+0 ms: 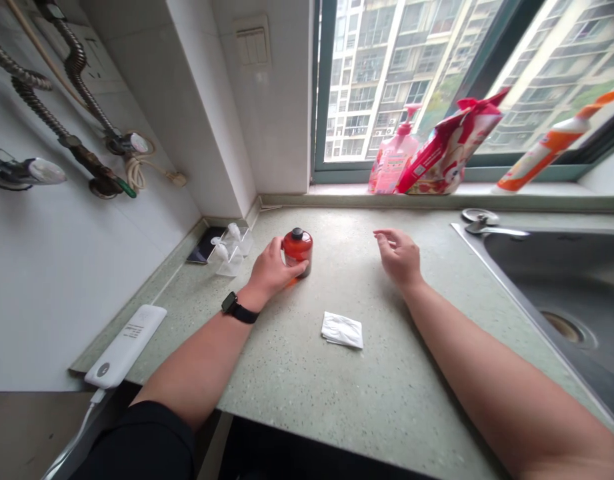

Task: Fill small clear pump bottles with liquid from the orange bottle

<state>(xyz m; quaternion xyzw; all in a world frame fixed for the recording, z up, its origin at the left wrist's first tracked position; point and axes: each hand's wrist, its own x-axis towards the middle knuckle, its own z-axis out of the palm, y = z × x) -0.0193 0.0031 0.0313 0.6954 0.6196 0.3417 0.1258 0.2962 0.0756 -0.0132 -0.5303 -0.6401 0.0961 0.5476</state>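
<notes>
My left hand [271, 269] is wrapped around an amber-red bottle [299, 245] with a black cap, which stands upright on the speckled counter [307, 380]. Thumb and fingers grip its sides, covering part of the body. To the right, apart from the bottle, my right hand [401, 257] rests over the counter with its fingers loosely bent and nothing visible in them. A folded white tissue [342, 331] lies nearer to me, between the two forearms. Left of my left hand are small clear plastic containers [229, 257] with white contents.
A dark flat object [205, 245] lies in the left corner. A white power bank [127, 347] with a cable lies at the left edge. At right is a steel sink [577, 267] with a faucet [497, 230]. A pump bottle [394, 160], red bag [451, 150] and orange-white bottle [541, 153] line the windowsill.
</notes>
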